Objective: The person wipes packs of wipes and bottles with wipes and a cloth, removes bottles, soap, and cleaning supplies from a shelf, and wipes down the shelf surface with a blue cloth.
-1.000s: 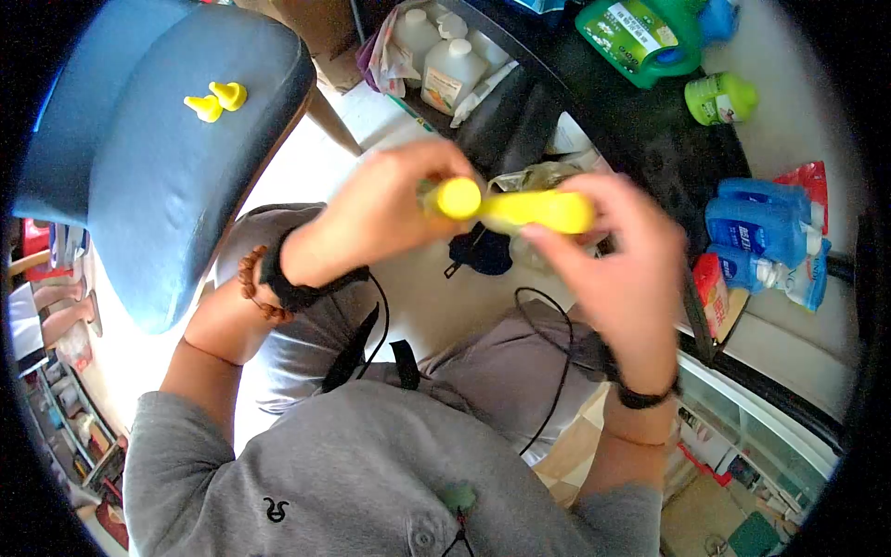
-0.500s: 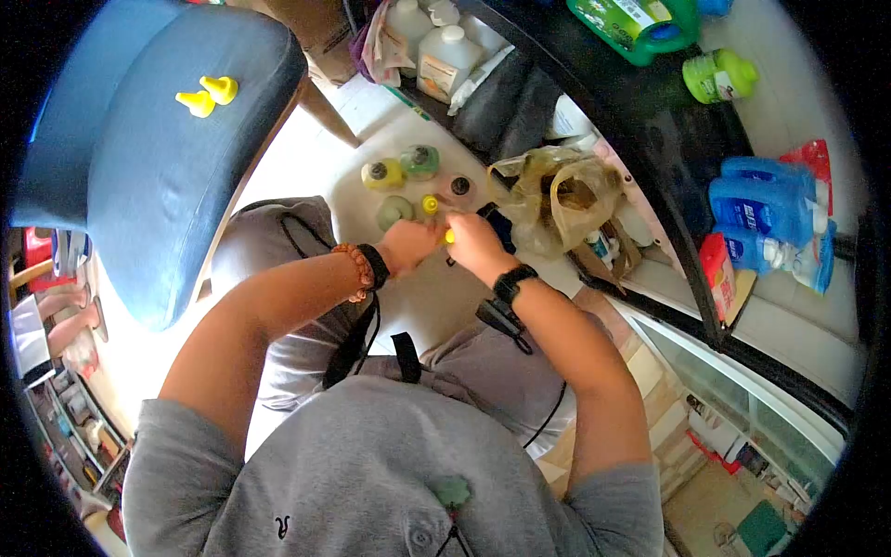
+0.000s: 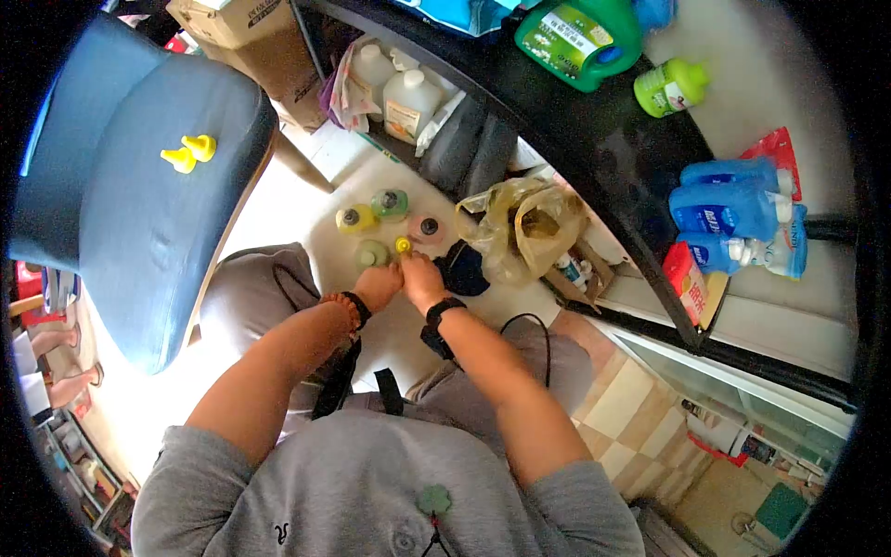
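Observation:
My left hand (image 3: pixel 378 288) and my right hand (image 3: pixel 423 282) meet over the white surface (image 3: pixel 320 223) between my knees. Both have their fingers closed, and whatever is in them is hidden. Just beyond the fingertips is a small round yellow piece (image 3: pixel 402 245), seen from above. Around it stand small bottles: a yellow one (image 3: pixel 355 218) and a green one (image 3: pixel 390 202) with dark tops, a pink one (image 3: pixel 428 228) with a dark top, and a pale green one (image 3: pixel 372 253) nearest my left hand.
Two yellow nozzle caps (image 3: pixel 188 154) lie on the blue chair (image 3: pixel 139 213). At right, a crumpled plastic bag (image 3: pixel 524 227) and a dark cloth-like item (image 3: pixel 466 269) sit near the black shelf (image 3: pixel 594 130). A green jug (image 3: pixel 580 42) and blue bottles (image 3: pixel 724 209) stand on it.
The camera view has shifted, so the bottles appear lower and further left. My hands have come together, and the yellow piece seen at my right fingers is now out of sight.

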A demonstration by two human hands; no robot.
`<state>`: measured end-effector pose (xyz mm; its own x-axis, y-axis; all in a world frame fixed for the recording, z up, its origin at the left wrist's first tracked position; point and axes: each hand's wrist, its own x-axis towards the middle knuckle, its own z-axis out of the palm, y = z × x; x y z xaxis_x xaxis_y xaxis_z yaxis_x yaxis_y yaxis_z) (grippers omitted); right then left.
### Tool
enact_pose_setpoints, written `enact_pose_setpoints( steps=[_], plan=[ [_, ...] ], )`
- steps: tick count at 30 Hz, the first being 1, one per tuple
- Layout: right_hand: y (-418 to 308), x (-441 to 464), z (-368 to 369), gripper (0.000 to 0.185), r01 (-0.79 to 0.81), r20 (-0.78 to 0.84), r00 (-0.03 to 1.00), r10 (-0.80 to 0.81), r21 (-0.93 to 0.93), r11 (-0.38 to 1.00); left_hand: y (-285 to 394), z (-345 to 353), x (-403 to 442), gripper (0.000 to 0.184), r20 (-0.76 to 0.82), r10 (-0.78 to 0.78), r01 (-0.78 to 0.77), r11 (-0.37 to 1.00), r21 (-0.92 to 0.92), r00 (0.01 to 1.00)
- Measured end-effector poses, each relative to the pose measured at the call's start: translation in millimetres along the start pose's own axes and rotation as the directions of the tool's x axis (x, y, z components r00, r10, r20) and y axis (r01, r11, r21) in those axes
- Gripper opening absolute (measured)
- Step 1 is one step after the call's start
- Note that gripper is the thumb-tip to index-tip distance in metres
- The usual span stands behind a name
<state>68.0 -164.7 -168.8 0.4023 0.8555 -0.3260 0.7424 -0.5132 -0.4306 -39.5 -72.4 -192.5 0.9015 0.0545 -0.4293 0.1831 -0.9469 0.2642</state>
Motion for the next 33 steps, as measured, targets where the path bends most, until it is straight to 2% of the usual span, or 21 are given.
enact_pose_setpoints(
  steps=[1,4,8,10,12,13,14,15,16,17,18,19,20,21,22,23,24,25,26,30,33],
  plan=[
    [-3,0,4,0.018,-0.017,-0.042,0.999,0.018,0.008,1.000,-5,9,4,0.020,0.048,0.048,-0.050,0.998,0.033,0.998],
    [-9,-3,0,0.015,-0.130,0.058,0.990,0.126,0.081,0.988,-7,36,6,0.022,-0.109,0.060,-0.057,0.998,0.029,0.992],
    [-22,-12,-54,0.016,0.048,0.262,0.963,-0.058,0.043,0.998,-13,41,6,0.028,-0.014,0.095,-0.095,0.995,0.002,0.995],
    [-39,-20,-116,0.023,0.197,0.347,0.915,-0.206,0.062,0.978,-1,-14,-8,0.036,-0.008,0.113,-0.114,0.991,-0.072,0.994],
    [-53,-43,-213,0.042,0.328,0.288,0.865,-0.412,0.297,0.897,3,-36,-11,0.044,-0.011,0.102,-0.102,0.980,-0.172,0.995],
    [-56,-51,-257,0.043,0.193,0.333,0.871,-0.362,0.446,0.874,3,-38,-9,0.048,-0.019,0.089,-0.091,0.969,-0.229,0.996],
    [-55,-61,-307,0.035,0.130,0.236,0.914,-0.331,0.603,0.787,15,-75,-13,0.049,0.018,0.060,-0.054,0.973,-0.225,0.998],
    [-53,-72,-363,0.030,0.146,0.089,0.967,-0.237,0.569,0.809,28,-111,-18,0.050,0.055,0.031,-0.018,0.976,-0.218,0.998],
    [-41,-71,-400,0.030,0.272,-0.214,0.959,-0.187,0.502,0.821,33,-133,-17,0.048,-0.055,0.115,-0.125,0.956,-0.266,0.992],
    [-25,-68,-432,0.032,0.193,-0.398,0.917,-0.016,0.408,0.892,38,-153,-16,0.047,-0.167,0.192,-0.235,0.924,-0.301,0.967],
    [13,-52,-457,0.035,0.247,-0.577,0.816,0.040,0.410,0.878,56,-208,-17,0.044,-0.082,0.197,-0.214,0.894,-0.395,0.977],
    [49,-38,-488,0.047,0.107,-0.700,0.697,0.155,0.316,0.943,74,-263,-18,0.042,0.004,0.208,-0.180,0.856,-0.484,0.978],
    [75,-25,-507,0.066,-0.084,-0.797,0.579,0.171,0.150,0.985,78,-287,-16,0.036,-0.147,0.274,-0.299,0.679,-0.670,0.950],
    [101,-9,-516,0.084,-0.233,-0.847,0.505,0.165,0.050,0.971,80,-307,-15,0.030,-0.309,0.294,-0.416,0.452,-0.789,0.905],
    [112,3,-514,0.089,-0.256,-0.813,0.547,0.198,0.063,0.965,85,-328,-12,0.026,-0.407,0.276,-0.483,0.324,-0.814,0.871],
    [120,13,-511,0.093,-0.279,-0.776,0.587,0.231,0.074,0.957,88,-355,-16,0.030,-0.417,0.250,-0.473,0.238,-0.848,0.874],
    [126,22,-508,0.098,-0.303,-0.734,0.625,0.264,0.083,0.949,86,-366,-10,0.031,-0.540,0.242,-0.586,0.199,-0.786,0.806],
    [134,30,-503,0.100,-0.299,-0.743,0.617,0.258,0.082,0.951,83,-383,-11,0.032,-0.554,0.221,-0.593,0.194,-0.782,0.803],
    [143,37,-499,0.103,-0.298,-0.750,0.610,0.254,0.080,0.951,77,-391,-8,0.032,-0.633,0.217,-0.666,0.139,-0.733,0.743],
    [126,26,-500,0.111,-0.395,-0.771,0.575,0.273,0.031,0.918,54,-410,-10,0.031,-0.690,0.105,-0.697,0.134,-0.704,0.717],
    [104,8,-505,0.109,-0.419,-0.799,0.550,0.241,-0.015,0.908,44,-412,-20,0.033,-0.729,0.083,-0.723,0.243,-0.647,0.680]
  ],
)
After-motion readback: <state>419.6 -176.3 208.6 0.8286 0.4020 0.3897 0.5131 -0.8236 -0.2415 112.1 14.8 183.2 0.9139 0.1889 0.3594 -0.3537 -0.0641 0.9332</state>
